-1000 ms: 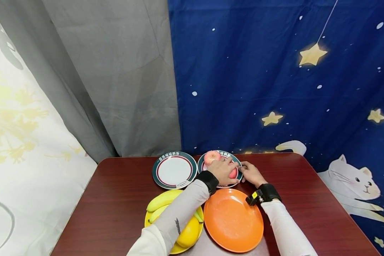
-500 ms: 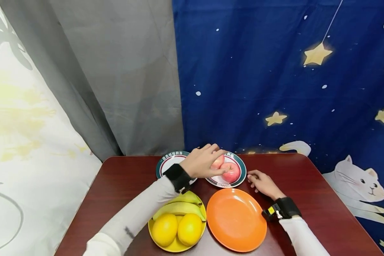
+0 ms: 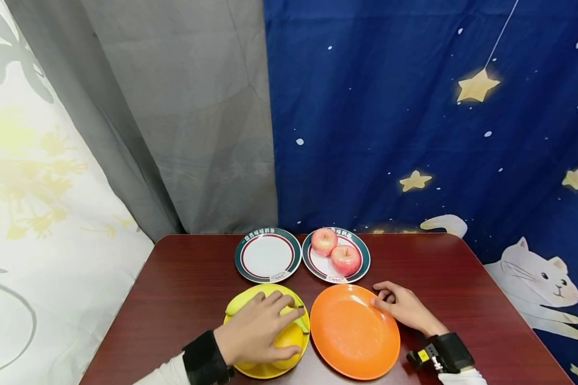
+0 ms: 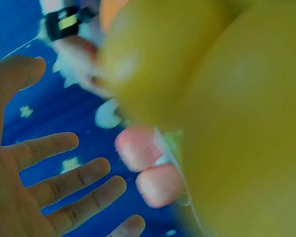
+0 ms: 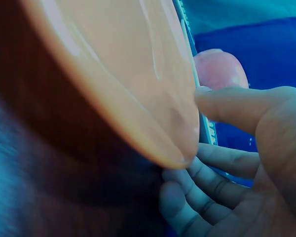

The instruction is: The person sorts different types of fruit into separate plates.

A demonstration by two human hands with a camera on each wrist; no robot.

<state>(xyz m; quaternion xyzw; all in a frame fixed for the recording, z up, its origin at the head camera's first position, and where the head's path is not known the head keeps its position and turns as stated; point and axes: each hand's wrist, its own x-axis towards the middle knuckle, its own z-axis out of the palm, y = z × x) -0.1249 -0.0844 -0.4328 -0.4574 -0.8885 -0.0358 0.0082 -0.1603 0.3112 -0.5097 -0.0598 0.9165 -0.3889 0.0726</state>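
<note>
My left hand [image 3: 257, 329] is over the yellow plate [image 3: 260, 373], its fingers spread and holding nothing. Beneath it are bananas [image 3: 241, 301] and round yellow fruits [image 3: 289, 338], partly hidden by the hand; in the left wrist view one yellow fruit [image 4: 246, 123] looms large and blurred. At the right side of the orange plate [image 3: 354, 337], my right hand [image 3: 407, 310] pinches the rim. The right wrist view has the thumb [image 5: 227, 104] over the plate's edge and curled fingers [image 5: 212, 185] against its underside.
Two white plates with green rims stand at the table's back. The right one [image 3: 318, 270] bears two apples [image 3: 345, 260]; the left plate [image 3: 268, 256] shows its bare white middle. Behind the brown table [image 3: 173, 299] hang a grey curtain [image 3: 192, 117] and a blue starry one [image 3: 356, 123].
Both hands have left the apple plate. The left has swung back toward me over the yellow plate; the right has come down to the orange plate's rim. The apples are now uncovered.
</note>
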